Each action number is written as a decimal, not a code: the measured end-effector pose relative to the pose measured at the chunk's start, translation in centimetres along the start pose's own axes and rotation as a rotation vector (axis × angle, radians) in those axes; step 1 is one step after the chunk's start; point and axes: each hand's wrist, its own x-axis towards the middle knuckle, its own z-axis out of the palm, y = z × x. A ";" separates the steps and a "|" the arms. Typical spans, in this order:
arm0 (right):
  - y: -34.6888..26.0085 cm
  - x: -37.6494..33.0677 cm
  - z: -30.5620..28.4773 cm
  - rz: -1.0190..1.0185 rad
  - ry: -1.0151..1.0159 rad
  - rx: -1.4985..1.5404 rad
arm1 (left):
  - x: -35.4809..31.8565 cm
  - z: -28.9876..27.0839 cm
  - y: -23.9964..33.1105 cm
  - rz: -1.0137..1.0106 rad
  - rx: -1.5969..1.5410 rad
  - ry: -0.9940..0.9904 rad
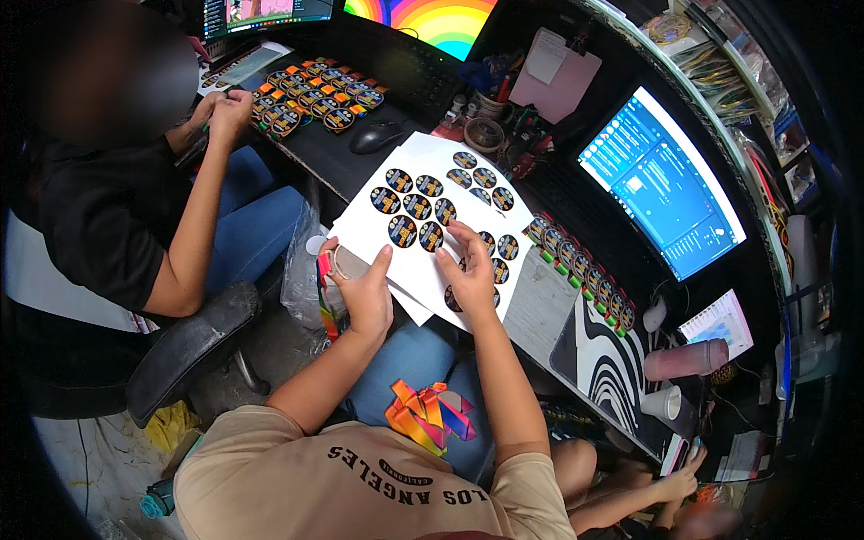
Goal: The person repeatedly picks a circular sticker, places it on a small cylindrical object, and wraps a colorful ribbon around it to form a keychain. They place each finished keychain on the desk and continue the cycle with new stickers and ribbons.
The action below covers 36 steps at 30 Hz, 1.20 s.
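Note:
My left hand (362, 295) is closed round the rim of a round medal (337, 261), seen mostly edge-on. Its multicoloured ribbon (324, 292) hangs down on the left. My right hand (472, 274) reaches over white sheets of round black stickers. Its thumb and fingers are apart, with the fingertips at the lower right edge of a sticker (445, 211) on the top sheet (369, 236); whether they touch it I cannot tell. Other sticker sheets (504, 216) lie beneath and to the right. A bundle of orange, yellow and pink ribbon (430, 414) rests on my lap.
Rows of ribboned medals lie on the desk at the far left (315, 94) and right (585, 270). A person (90, 216) sits at left, hands together. Around the desk are a mouse (376, 137), a lit monitor (664, 184), a pink tumbler (686, 360) and a white cup (661, 403).

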 end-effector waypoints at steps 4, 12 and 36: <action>-0.1 -0.1 0.1 0.036 0.021 0.175 | -0.3 0.9 1.4 -0.120 -0.159 -0.011; -0.7 -0.2 -0.3 0.007 0.055 -0.203 | -1.1 0.1 1.4 -0.348 -0.139 -0.017; -7.8 0.6 2.6 -0.066 -0.048 -0.237 | -2.1 0.1 4.3 -0.387 -0.119 -0.148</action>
